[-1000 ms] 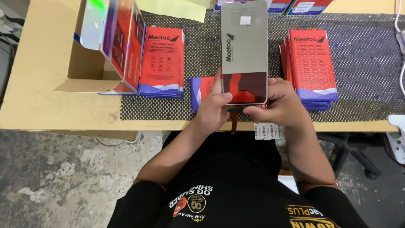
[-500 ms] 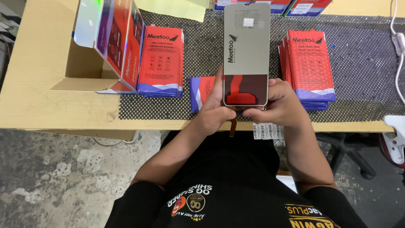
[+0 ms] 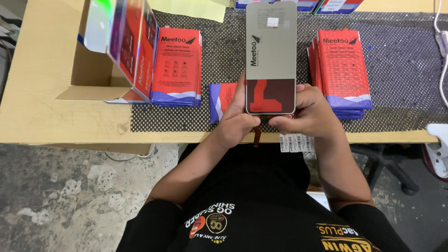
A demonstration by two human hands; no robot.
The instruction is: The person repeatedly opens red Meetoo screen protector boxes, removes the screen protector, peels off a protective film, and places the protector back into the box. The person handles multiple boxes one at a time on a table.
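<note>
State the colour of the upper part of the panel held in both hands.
Matte grey panel; head view.

At ten o'clock I see an open cardboard box (image 3: 93, 74) with red packs (image 3: 135, 42) standing in it. Beside it lies a red stack (image 3: 176, 65), another stack (image 3: 344, 70) at two o'clock, all on black mesh mat (image 3: 401, 60). Barcode labels (image 3: 296, 142) hang off the table (image 3: 42, 93) edge.

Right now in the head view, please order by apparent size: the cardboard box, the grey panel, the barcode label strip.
1. cardboard box
2. grey panel, raised nearer the camera, so this rank is unsure
3. barcode label strip
</note>
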